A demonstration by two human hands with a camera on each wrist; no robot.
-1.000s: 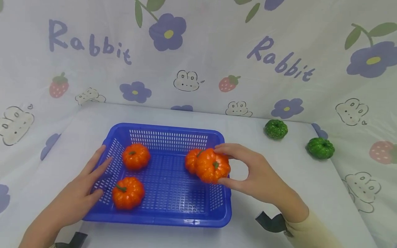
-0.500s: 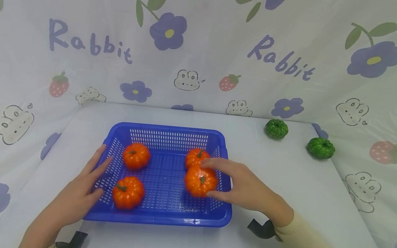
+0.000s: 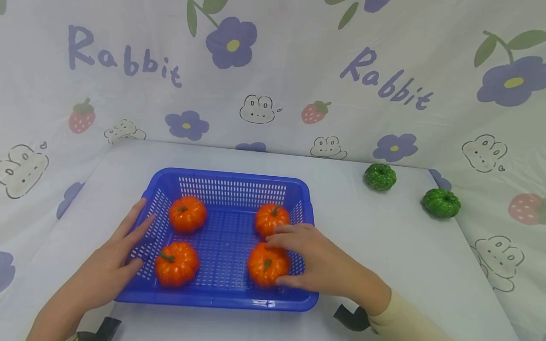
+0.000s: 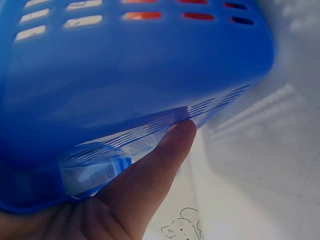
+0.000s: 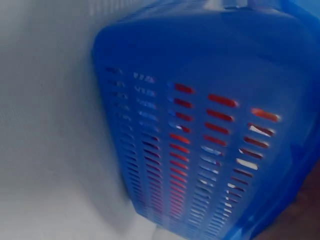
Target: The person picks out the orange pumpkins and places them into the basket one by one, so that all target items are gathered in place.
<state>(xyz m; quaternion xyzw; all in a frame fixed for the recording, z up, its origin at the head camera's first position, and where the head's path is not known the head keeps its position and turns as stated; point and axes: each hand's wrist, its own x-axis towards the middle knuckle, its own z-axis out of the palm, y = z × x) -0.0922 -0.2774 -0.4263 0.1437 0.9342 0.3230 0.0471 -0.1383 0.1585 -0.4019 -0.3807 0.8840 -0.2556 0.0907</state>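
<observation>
A blue plastic basket (image 3: 204, 300) with slotted walls stands on the white table. My right hand (image 3: 326, 265) reaches over its right wall and holds an orange pumpkin (image 3: 260, 272) by thumb and fingers, low in the front right corner. Just behind sits a second orange pumpkin (image 3: 269, 218), partly covered by the fingers. At the left are a back pumpkin (image 3: 187, 215) and a front pumpkin (image 3: 177, 265). My left hand (image 3: 100, 270) rests with spread fingers against the basket's left side; its thumb (image 4: 160, 170) lies along the outer wall in the left wrist view.
Two green pumpkin-like gourds lie at the back right: a speckled gourd (image 3: 379, 177) and a darker gourd (image 3: 441, 203) near the table's right edge. A printed curtain (image 3: 281, 71) hangs behind the table (image 3: 362, 208).
My right hand has carried its pumpkin from above the basket's right rim leftward, toward me and down into the front right corner. The left hand and basket stay in place.
</observation>
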